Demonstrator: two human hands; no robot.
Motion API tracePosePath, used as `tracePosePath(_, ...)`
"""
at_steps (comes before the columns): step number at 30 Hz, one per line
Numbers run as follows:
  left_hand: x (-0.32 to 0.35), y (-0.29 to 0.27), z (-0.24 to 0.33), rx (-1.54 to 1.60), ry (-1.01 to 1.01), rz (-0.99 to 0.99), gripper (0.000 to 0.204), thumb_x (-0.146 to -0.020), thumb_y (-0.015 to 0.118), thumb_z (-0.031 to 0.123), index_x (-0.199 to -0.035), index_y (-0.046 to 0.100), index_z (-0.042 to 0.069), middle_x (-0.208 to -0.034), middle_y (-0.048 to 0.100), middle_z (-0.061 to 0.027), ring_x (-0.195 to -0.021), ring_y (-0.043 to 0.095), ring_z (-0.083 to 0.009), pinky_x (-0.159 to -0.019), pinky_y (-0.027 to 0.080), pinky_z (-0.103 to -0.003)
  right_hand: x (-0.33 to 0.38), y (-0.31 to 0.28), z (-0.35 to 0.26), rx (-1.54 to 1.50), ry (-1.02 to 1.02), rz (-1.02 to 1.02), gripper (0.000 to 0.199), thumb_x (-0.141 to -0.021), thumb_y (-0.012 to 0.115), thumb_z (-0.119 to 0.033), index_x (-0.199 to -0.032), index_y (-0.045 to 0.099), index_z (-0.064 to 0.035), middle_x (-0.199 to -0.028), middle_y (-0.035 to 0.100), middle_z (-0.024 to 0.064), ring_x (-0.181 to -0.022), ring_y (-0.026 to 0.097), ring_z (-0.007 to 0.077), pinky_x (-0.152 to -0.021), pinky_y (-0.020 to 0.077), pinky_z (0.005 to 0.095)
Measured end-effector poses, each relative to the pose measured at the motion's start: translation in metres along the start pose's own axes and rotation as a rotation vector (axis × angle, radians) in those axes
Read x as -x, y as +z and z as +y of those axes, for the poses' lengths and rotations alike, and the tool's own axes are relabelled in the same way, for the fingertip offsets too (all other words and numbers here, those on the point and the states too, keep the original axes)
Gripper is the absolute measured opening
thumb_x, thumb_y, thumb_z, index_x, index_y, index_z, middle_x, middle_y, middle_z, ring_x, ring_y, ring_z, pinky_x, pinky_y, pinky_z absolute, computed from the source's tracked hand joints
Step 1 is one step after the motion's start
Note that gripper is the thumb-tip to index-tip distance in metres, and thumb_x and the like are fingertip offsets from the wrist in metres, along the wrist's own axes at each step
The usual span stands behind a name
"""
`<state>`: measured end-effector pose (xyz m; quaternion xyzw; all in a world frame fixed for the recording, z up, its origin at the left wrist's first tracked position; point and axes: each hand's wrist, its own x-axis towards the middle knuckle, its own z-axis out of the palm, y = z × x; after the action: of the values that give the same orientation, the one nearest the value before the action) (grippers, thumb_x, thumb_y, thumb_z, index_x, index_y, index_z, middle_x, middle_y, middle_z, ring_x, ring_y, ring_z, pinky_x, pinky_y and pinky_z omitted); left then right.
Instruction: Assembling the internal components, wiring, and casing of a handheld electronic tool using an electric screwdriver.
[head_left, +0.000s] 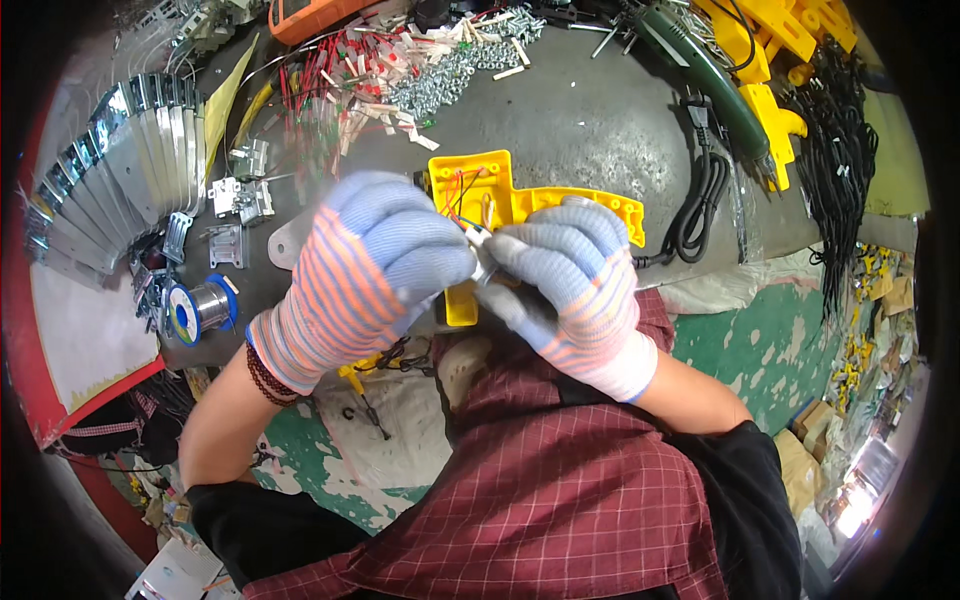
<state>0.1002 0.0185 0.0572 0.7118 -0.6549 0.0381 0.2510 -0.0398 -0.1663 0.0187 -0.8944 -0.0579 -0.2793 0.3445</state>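
Pinching a small pale-and-silver part [480,264] between thumb and fingers, the right hand [570,285] meets the curled fingertips of the left hand [375,240]; the left thumb is hidden, so I cannot tell whether that hand grips the part too. Directly beneath and just beyond the fingertips lies an open yellow housing [512,203], with thin wires [459,190] inside. Its body runs lengthwise away from the person, between the hands, while its handle reaches rightward behind the right hand, which is therefore nearer the handle; the left hand sits beside the body. Left of the left hand are a solder spool [207,308] and metal brackets [240,200]; beyond both hands on the grey worktop [600,130], a heap of nuts [440,95]; right of the right hand, a coiled black cord [712,190].
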Motion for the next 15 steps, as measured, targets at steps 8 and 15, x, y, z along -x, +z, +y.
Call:
tracePosePath(8, 0.018, -0.009, -0.004, 0.003, -0.214, -0.112, 0.052, -0.062, 0.068, 0.009, -0.113, 0.066, 0.018, -0.139, 0.047, -0.0229, -0.128, 0.046, -0.0464, -0.106, 0.04, -0.056, 0.03, -0.082, 0.025, 0.373, -0.004, -0.094, 0.04, -0.067, 0.082, -0.014, -0.103, 0.064, -0.0114, -0.096, 0.062, 0.0057, -0.092, 0.059, 0.0279, -0.093, 0.0447, 0.0474)
tracePosePath(15, 0.01, 0.004, -0.015, 0.069, -0.246, -0.197, 0.056, -0.06, 0.072, 0.01, -0.115, 0.062, 0.013, -0.138, 0.049, -0.0237, -0.122, 0.051, -0.0463, -0.103, 0.043, -0.053, 0.039, -0.083, 0.05, 0.338, -0.081, -0.212, 0.037, -0.071, 0.081, -0.017, -0.105, 0.066, -0.012, -0.093, 0.064, 0.0061, -0.089, 0.061, 0.0283, -0.093, 0.0453, 0.0454)
